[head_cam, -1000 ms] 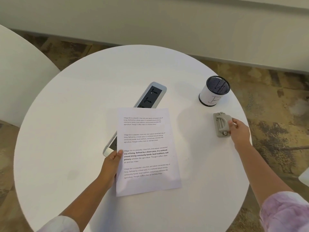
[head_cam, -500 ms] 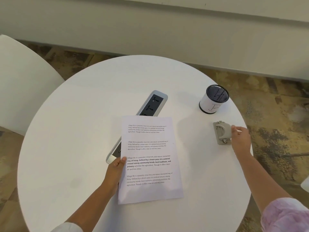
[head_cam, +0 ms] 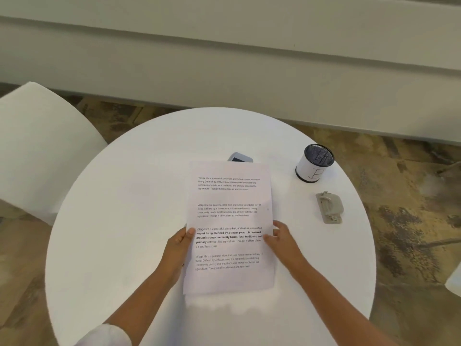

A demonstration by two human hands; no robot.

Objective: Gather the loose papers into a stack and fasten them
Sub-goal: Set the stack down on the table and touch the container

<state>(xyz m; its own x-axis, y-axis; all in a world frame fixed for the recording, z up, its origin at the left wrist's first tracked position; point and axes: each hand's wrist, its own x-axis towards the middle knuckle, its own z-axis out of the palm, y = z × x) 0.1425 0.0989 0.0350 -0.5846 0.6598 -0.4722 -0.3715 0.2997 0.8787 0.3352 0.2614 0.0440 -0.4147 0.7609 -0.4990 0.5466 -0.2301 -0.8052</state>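
A stack of white printed papers (head_cam: pixel 229 216) is held over the middle of the round white table (head_cam: pixel 119 221). My left hand (head_cam: pixel 180 243) grips its left edge with the thumb on top. My right hand (head_cam: pixel 279 237) holds the right edge, thumb on the page. A grey hole punch or stapler-like tool (head_cam: pixel 329 207) lies alone on the table to the right of the papers, a hand's width from my right hand.
A white pen cup with a black mesh rim (head_cam: pixel 314 163) stands at the table's back right. A grey power strip (head_cam: pixel 240 157) is mostly hidden behind the papers' top edge. A white chair (head_cam: pixel 42 146) stands at the left; the table edge is close past the tool.
My right hand let go of the grey tool and came over to the papers' right edge. The papers moved up and right, and now cover most of the power strip.
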